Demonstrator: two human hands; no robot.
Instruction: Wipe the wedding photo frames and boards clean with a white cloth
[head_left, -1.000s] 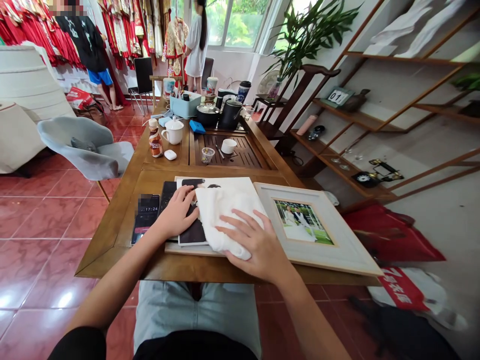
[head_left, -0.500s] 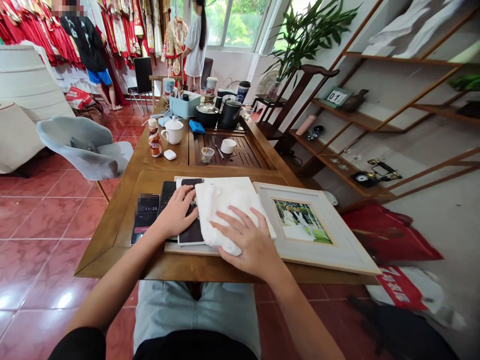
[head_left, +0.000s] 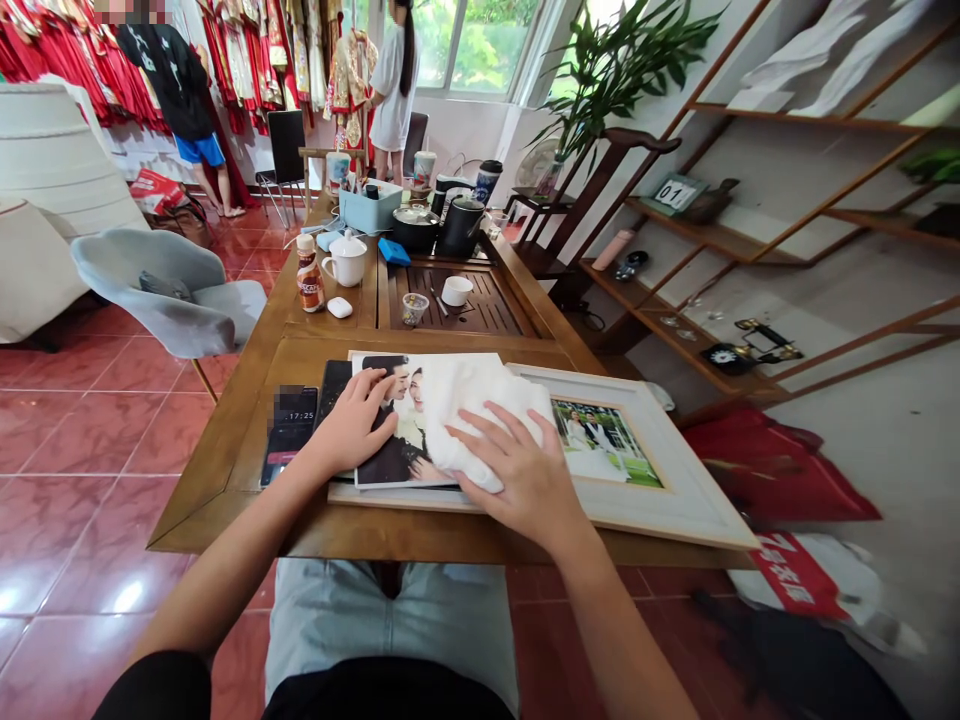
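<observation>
My left hand [head_left: 355, 424] lies flat with fingers stretched over the left edge of a printed wedding photo [head_left: 394, 455], which shows a couple in dark clothes. A folded white cloth [head_left: 459, 400] covers the photo's right part. Flat on top of the cloth is my right hand [head_left: 517, 475], its fingers spread and pressing down. Beneath the photo is a pale board or frame, mostly hidden. To the right, a white picture frame [head_left: 697, 495] holds another wedding photo [head_left: 611, 440], partly overlapped by the cloth. A phone [head_left: 289, 440] lies left of my left hand.
On the wooden table [head_left: 217, 490] stand a bottle [head_left: 309, 275], a lidded white mug [head_left: 346, 262], a white earbud case [head_left: 340, 307], a small plastic cup [head_left: 414, 309] and a white cup [head_left: 457, 291]. A grey chair [head_left: 161, 295] is left; shelves are right. Two people stand far back.
My right hand and the white cloth have slid to the right across the photo, uncovering the couple's faces. My left hand has stayed in place.
</observation>
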